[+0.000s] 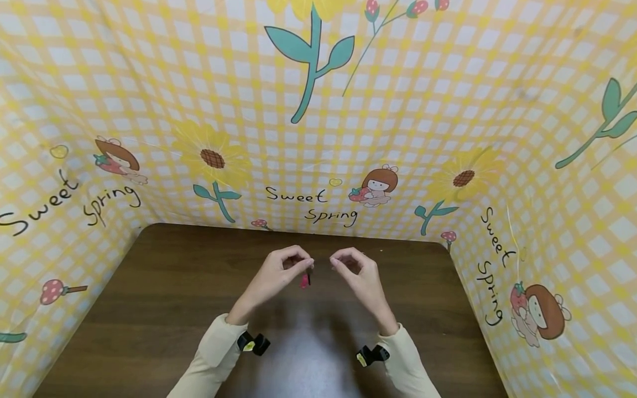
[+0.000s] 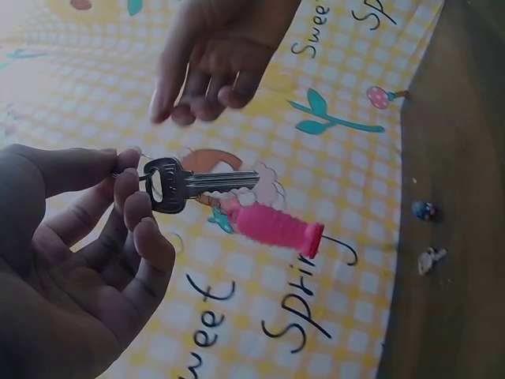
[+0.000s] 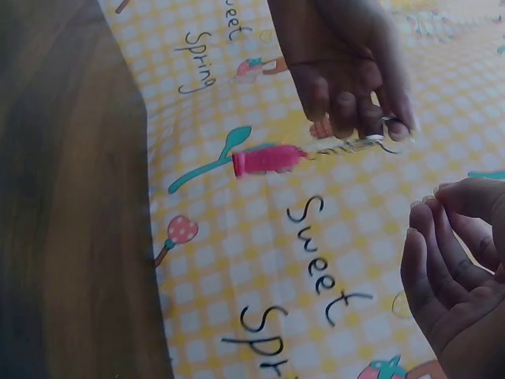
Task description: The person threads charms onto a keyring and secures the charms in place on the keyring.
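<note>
My left hand (image 1: 276,273) pinches a thin metal key ring (image 2: 144,175) between thumb and fingertips, held up off the table. A silver key (image 2: 189,184) with a dark-edged head hangs from that ring. Beside it dangles a bright pink ribbed charm (image 2: 272,227), joined by a short chain (image 3: 343,148); its exact kind is unclear. To the right, apart from the ring, is my right hand (image 1: 360,273), its fingers loosely bent and thumb near the index fingertip. Nothing shows between those fingers.
A dark brown wooden table (image 1: 164,309) lies below. Yellow checked cloth (image 1: 308,149) walls it at the back and both sides. On the table are a small blue item (image 2: 424,211) and a small whitish item (image 2: 432,260), both too blurred to identify.
</note>
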Demonstrator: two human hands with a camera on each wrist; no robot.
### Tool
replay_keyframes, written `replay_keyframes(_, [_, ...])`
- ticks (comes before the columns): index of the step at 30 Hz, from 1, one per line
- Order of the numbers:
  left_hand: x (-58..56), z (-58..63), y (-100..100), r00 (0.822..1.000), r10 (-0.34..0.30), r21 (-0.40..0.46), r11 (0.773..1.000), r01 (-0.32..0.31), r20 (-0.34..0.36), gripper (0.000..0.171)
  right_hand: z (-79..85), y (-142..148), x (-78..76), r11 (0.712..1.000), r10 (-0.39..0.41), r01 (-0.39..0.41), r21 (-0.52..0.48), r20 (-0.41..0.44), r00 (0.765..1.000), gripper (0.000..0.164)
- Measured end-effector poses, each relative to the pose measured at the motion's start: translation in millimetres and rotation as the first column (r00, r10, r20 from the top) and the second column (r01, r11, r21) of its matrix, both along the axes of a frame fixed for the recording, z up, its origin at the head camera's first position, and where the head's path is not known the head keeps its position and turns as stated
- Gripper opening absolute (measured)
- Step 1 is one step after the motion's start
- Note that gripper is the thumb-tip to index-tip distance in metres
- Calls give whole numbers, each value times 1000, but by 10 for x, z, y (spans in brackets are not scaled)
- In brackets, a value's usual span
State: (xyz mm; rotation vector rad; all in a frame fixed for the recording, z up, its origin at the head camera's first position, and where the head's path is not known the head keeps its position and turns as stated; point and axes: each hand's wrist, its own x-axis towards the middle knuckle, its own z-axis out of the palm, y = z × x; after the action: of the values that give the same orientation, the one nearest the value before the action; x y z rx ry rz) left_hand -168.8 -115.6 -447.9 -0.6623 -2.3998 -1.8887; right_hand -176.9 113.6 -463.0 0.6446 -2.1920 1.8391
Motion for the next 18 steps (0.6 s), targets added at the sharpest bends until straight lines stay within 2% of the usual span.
replay_keyframes(8, [-97,-167,-53,998,54,-70,996,-52,37,10,-157,192,-22,999,-27,28,-24,37,999,4])
replay_keyframes(18, [-209,-333,-166,994,76,-107,992,-68,76,14,-231,374,-57,996,-85,86,-22,70,994,9])
